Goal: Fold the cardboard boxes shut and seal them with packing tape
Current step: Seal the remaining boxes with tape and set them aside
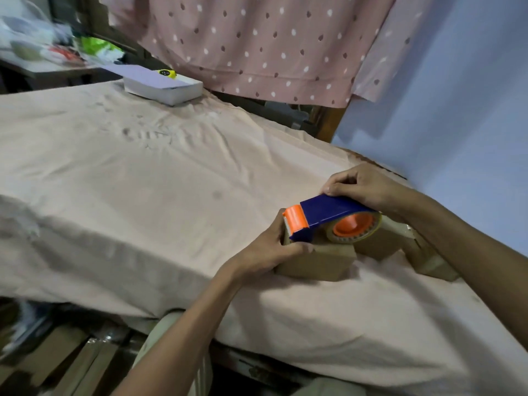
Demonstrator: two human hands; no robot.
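Note:
A small brown cardboard box (317, 262) sits on the cloth-covered table at the right. My left hand (271, 247) grips its near-left end, fingers curled round the corner. A blue and orange tape dispenser (331, 214) with a roll of clear tape (354, 227) rests on top of the box. My right hand (363, 185) holds the dispenser's blue back end from above. Two more brown boxes, one (377, 247) behind and one (434, 264) to the right under my right forearm, are partly hidden.
A beige cloth covers the table (143, 181). A white flat box (165, 87) with a yellow tape measure (167, 73) lies at the far edge. A spotted pink curtain (271, 44) hangs behind, a blue wall (471, 124) stands at the right. Flattened cardboard (57, 358) lies below the table's near edge.

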